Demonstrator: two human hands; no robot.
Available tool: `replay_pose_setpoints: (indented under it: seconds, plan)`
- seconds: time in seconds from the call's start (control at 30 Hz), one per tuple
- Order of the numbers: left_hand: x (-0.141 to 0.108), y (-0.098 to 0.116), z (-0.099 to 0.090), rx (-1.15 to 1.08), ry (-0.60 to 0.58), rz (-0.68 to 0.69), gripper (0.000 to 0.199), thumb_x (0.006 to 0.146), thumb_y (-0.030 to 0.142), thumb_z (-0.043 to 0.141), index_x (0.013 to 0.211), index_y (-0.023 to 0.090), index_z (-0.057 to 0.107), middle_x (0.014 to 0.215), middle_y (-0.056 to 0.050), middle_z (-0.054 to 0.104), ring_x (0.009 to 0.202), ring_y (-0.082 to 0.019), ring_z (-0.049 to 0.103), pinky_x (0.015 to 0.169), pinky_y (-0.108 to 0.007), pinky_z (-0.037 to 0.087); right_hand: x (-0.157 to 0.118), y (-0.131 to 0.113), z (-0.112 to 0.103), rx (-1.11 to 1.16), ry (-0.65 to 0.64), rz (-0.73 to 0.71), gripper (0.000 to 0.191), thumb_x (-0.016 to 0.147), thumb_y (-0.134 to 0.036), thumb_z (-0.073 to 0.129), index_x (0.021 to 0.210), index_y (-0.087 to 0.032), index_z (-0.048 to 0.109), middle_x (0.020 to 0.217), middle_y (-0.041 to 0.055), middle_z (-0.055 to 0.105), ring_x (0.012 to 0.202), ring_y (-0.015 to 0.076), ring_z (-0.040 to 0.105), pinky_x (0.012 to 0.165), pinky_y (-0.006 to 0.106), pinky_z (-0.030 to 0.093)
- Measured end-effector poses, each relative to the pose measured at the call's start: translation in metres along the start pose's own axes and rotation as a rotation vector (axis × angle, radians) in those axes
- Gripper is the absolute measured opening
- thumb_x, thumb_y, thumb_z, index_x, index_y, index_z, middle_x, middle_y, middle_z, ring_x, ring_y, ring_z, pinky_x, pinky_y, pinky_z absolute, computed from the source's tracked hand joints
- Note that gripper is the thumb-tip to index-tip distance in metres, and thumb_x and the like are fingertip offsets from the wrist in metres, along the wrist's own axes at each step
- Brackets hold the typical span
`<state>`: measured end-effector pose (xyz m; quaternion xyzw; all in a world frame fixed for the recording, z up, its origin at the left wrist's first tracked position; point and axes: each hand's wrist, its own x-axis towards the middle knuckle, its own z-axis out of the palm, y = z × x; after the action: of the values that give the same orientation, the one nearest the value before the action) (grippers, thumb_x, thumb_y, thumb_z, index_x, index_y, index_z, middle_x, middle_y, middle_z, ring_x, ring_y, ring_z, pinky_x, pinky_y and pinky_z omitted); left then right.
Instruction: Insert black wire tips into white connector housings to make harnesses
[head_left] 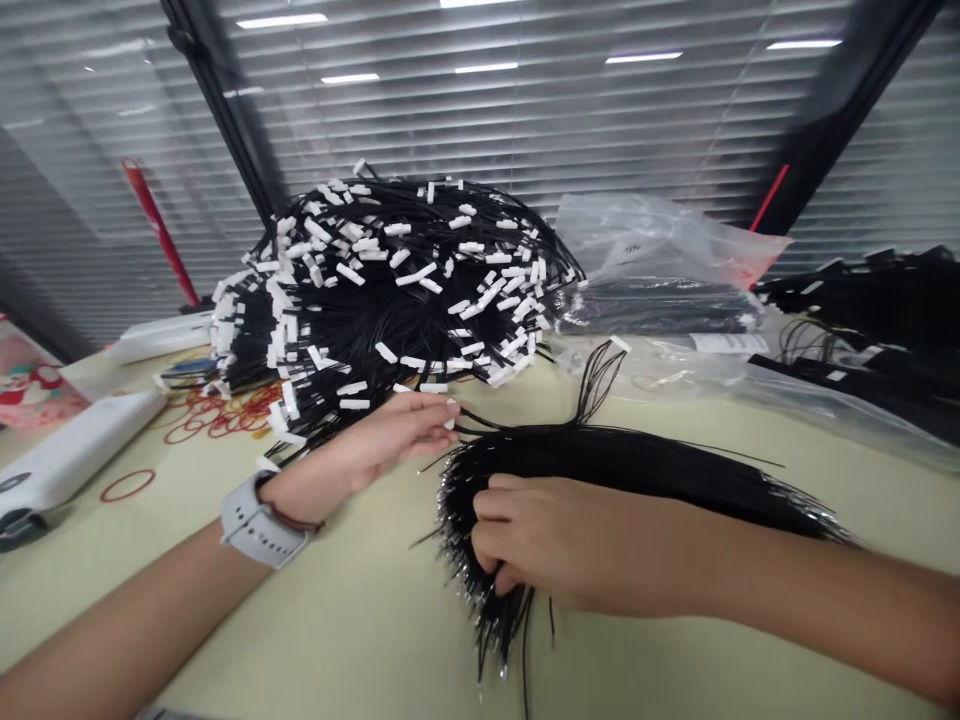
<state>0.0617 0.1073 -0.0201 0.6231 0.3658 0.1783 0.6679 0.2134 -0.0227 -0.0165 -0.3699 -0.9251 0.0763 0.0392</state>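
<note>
A thick bundle of loose black wires [637,455] with silvery metal tips lies across the table in front of me. My right hand [536,535] rests over its left end, fingers curled down onto the wires; the fingertips are partly hidden. Just up and left of the bundle, my left hand [409,430] pinches a small white connector [451,413], from which a few black wires run right toward the bundle. Another white connector [619,344] sticks up behind the bundle on a loop of thin black wires.
Behind my left hand rises a large heap of black cables with white connectors [405,290]. Red rubber bands [217,415] and a white device [82,450] lie left. Clear plastic bags [660,270] stand at the back; more black cables [885,310] lie right. Window blinds back the table.
</note>
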Motion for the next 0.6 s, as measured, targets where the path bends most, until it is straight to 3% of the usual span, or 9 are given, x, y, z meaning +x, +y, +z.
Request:
replay_pose_setpoints:
  seconds: [0.17, 0.3, 0.43, 0.6]
  plan:
    - [-0.001, -0.001, 0.005, 0.027, -0.048, -0.015, 0.016, 0.076, 0.025, 0.062, 0.089, 0.016, 0.064, 0.09, -0.001, 0.062, 0.082, -0.01, 0.058, 0.086, -0.024, 0.043, -0.008, -0.002, -0.01, -0.075, 0.07, 0.006, 0.017, 0.074, 0.002, 0.041, 0.079, -0.011, 0.051, 0.083, 0.0067, 0.05, 0.075, 0.0146, 0.039, 0.068, 0.027, 0.034]
    - [-0.001, -0.004, 0.009, 0.137, -0.045, 0.01, 0.023, 0.079, 0.026, 0.059, 0.099, 0.018, 0.061, 0.088, -0.001, 0.062, 0.085, -0.012, 0.057, 0.086, -0.028, 0.043, -0.004, 0.002, -0.011, 0.295, 0.121, 0.242, 0.015, 0.081, -0.005, 0.039, 0.078, -0.014, 0.05, 0.081, 0.0009, 0.054, 0.068, 0.0084, 0.043, 0.061, 0.022, 0.034]
    - [0.0, -0.01, 0.013, 0.218, -0.041, 0.093, 0.025, 0.082, 0.028, 0.054, 0.104, 0.018, 0.058, 0.096, -0.004, 0.061, 0.091, -0.015, 0.057, 0.085, -0.03, 0.044, 0.001, 0.016, 0.002, 0.675, 0.166, 0.44, 0.016, 0.082, -0.028, 0.048, 0.077, -0.018, 0.058, 0.069, -0.0042, 0.056, 0.06, 0.005, 0.044, 0.054, 0.018, 0.033]
    - [0.002, -0.015, 0.019, 0.214, 0.016, 0.135, 0.021, 0.083, 0.021, 0.051, 0.102, 0.014, 0.057, 0.094, -0.005, 0.059, 0.089, -0.016, 0.056, 0.083, -0.031, 0.045, 0.002, 0.022, 0.01, 0.758, 0.205, 0.552, 0.023, 0.081, -0.037, 0.047, 0.075, -0.017, 0.058, 0.061, -0.0037, 0.049, 0.052, 0.0048, 0.037, 0.045, 0.018, 0.027]
